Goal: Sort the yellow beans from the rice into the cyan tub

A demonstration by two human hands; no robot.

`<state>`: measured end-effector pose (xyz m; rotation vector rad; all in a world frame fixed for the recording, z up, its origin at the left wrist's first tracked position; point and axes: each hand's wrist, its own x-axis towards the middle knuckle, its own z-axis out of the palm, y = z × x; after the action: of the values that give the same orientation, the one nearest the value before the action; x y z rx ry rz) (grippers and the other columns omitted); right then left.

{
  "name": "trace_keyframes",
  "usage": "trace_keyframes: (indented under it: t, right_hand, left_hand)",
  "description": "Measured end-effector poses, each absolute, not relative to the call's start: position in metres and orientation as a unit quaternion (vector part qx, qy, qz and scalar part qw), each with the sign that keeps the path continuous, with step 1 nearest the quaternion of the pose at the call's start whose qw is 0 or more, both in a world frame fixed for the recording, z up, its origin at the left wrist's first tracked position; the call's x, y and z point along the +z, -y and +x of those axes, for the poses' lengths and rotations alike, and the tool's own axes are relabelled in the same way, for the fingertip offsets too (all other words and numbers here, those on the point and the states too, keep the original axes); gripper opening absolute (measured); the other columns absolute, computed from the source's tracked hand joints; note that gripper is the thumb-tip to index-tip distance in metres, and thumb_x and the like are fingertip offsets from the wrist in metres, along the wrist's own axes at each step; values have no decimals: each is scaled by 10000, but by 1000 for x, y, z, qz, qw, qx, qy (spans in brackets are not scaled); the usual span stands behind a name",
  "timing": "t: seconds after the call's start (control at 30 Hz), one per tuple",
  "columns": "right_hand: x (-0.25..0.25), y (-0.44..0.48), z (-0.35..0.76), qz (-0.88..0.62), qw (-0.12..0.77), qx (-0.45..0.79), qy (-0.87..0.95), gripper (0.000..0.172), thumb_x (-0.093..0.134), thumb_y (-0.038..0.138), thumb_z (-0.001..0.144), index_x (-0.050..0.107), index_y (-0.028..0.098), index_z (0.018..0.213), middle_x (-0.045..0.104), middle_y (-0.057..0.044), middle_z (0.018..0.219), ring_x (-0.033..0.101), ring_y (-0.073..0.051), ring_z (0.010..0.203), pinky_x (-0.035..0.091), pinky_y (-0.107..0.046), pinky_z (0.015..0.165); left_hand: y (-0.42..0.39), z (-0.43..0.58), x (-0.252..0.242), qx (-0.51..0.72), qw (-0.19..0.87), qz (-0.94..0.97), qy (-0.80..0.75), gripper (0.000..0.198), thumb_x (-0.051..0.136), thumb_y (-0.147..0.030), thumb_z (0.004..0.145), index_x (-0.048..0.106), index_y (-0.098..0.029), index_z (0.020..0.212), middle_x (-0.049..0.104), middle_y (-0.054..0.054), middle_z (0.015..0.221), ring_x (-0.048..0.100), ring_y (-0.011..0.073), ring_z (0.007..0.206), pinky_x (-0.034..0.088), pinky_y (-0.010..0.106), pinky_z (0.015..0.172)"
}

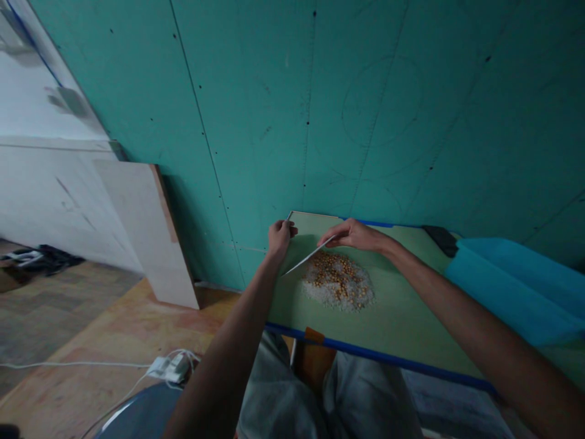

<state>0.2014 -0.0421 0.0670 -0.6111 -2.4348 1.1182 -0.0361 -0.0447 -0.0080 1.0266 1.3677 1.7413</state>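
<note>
My right hand (350, 235) pinches the upper end of a thin white card (307, 257), seen nearly edge-on and tilted. Its lower end points down to the left, close to the table's left side. Just below and right of the card lies a pile of golden beans (336, 265) mixed with white rice-like grains (345, 299). My left hand (281, 236) is closed at the far left corner of the pale green tabletop (393, 317); whether its fingers grip the edge or something small cannot be made out.
A bright blue bag or cloth (516, 286) lies on the right, beside a dark flat object (439, 239). A green wall (256, 122) rises behind the table. At left a board (146, 231) leans; a white power strip (169, 367) with cables lies below it.
</note>
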Motion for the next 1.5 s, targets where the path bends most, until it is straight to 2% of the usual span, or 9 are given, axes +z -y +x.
trace_keyframes:
  t: [0.23, 0.53, 0.77, 1.23, 1.5]
  right_hand:
    - [62, 35, 193, -231, 238, 384, 862, 243, 764, 356, 774, 835, 236, 974, 804, -50, 1044, 727, -196, 964, 551, -358, 941]
    - [59, 39, 213, -246, 200, 379, 869, 263, 740, 356, 792, 833, 236, 1007, 807, -45, 1036, 736, -205, 959, 551, -359, 937]
    - [49, 34, 213, -297, 271, 388, 829, 287, 748, 333, 763, 828, 195, 1001, 804, -81, 1049, 750, -257, 991, 559, -440, 983]
    - [55, 55, 220, -322, 264, 222, 882, 254, 674, 314, 904, 808, 232, 1103, 777, -62, 1150, 741, -277, 1068, 546, -431, 994]
    - [51, 64, 227, -327, 266, 182, 888, 236, 668, 288, 926, 803, 231, 1111, 778, -63, 1138, 744, -270, 1069, 558, -396, 952]
  left_hand:
    - [43, -37, -10, 673, 345, 392, -523, 232, 503, -300, 851, 663, -140, 800, 667, 66, 652, 599, 148, 584, 466, 289, 642]
    - [43, -38, -8, 678, 368, 378, -511, 232, 508, -292, 875, 660, -129, 811, 666, 59, 658, 603, 137, 588, 470, 285, 650]
    - [50, -36, 0, 674, 374, 363, -523, 189, 502, -233, 852, 662, -136, 819, 657, 40, 622, 601, 138, 578, 475, 289, 659]
    - [51, -36, 0, 675, 373, 368, -520, 182, 499, -231, 837, 656, -140, 826, 659, 39, 633, 596, 128, 574, 474, 273, 651]
    - [52, -35, 0, 671, 369, 370, -526, 174, 519, -229, 842, 668, -140, 824, 662, 32, 625, 588, 123, 568, 463, 264, 635]
